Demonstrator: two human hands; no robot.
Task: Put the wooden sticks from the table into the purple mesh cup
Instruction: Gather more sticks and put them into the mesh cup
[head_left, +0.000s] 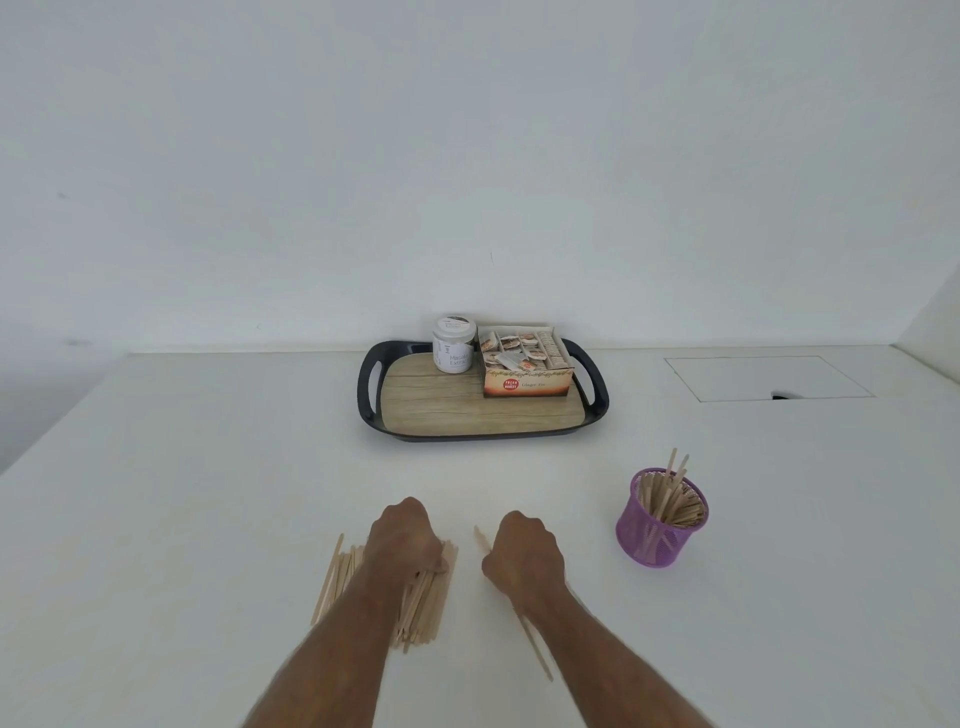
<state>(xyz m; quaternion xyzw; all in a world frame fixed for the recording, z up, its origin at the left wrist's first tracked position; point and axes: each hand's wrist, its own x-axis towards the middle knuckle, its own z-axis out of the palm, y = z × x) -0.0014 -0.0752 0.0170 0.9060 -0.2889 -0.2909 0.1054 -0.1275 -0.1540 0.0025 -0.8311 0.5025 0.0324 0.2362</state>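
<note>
A pile of thin wooden sticks (426, 597) lies on the white table near the front. My left hand (402, 535) rests knuckles-up on the pile, fingers curled round some of the sticks. To its right, my right hand (524, 553) grips one or a few sticks (535, 644), whose ends poke out in front of and behind the fist. The purple mesh cup (657, 525) stands upright to the right of both hands and holds several sticks.
A dark tray (370, 410) with a wood-pattern floor sits at the back of the table, carrying a white jar (453, 344) and an open box of tea sachets (524, 364). A rectangular outline (769, 378) marks the table at the far right. A white wall rises behind.
</note>
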